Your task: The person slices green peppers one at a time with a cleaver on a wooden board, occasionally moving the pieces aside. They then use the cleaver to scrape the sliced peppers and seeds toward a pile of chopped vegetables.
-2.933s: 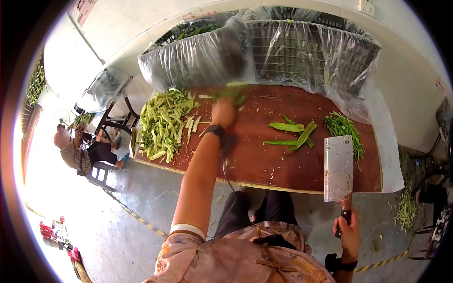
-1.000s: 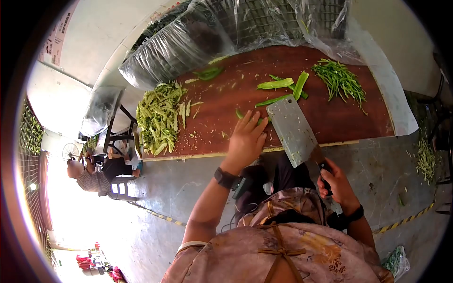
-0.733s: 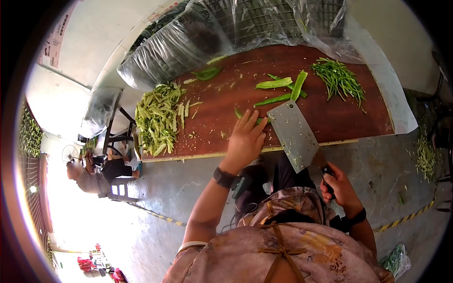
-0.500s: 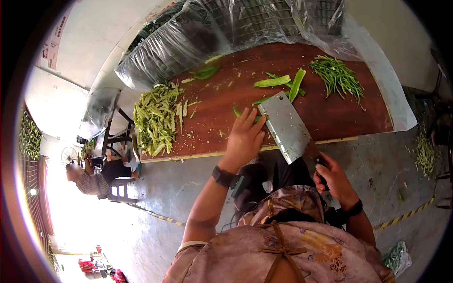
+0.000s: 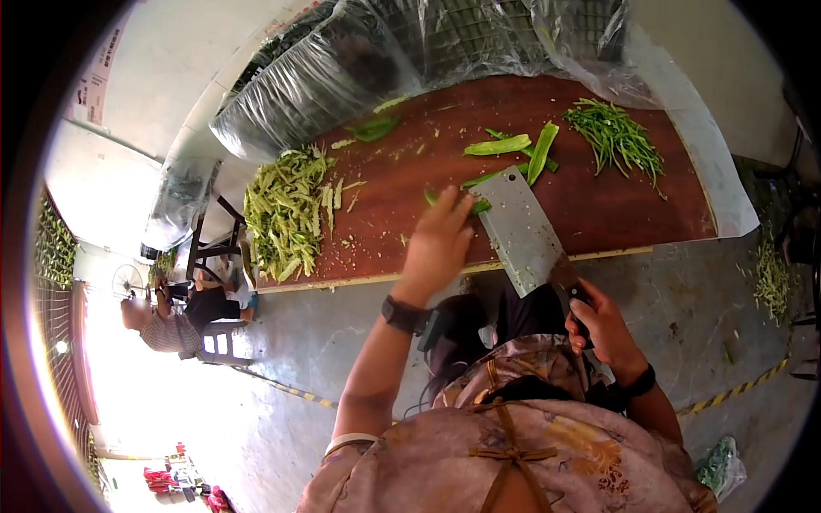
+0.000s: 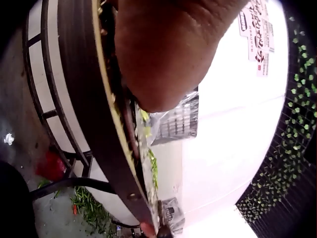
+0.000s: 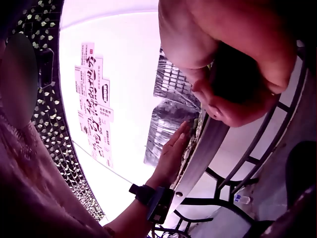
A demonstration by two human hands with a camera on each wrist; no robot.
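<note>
The left hand [image 5: 438, 244] lies at the table's front edge with its extended fingers over a green pepper [image 5: 481, 206], whose ends show on both sides of the fingertips. The right hand [image 5: 605, 325] grips the dark handle of a cleaver [image 5: 517, 227]; the blade lies flat-side up over the table edge, its upper left corner close to the pepper. In the right wrist view the fingers of the right hand [image 7: 233, 94] are curled and the left hand [image 7: 171, 153] is stretched out. The left hand [image 6: 166, 54] covers much of the left wrist view, hiding the pepper.
On the red-brown table [image 5: 402, 209] are a heap of sliced pale-green pieces [image 5: 286, 214], several long green pods [image 5: 498, 146] and thin green strips [image 5: 614, 141]. Plastic-lined crates [image 5: 316, 85] stand behind. A seated person [image 5: 167, 329] is at the far left.
The left hand has come from the back left of the table to the front edge, over a pepper. The cleaver has swung left towards it; lately both hands have shifted only slightly.
</note>
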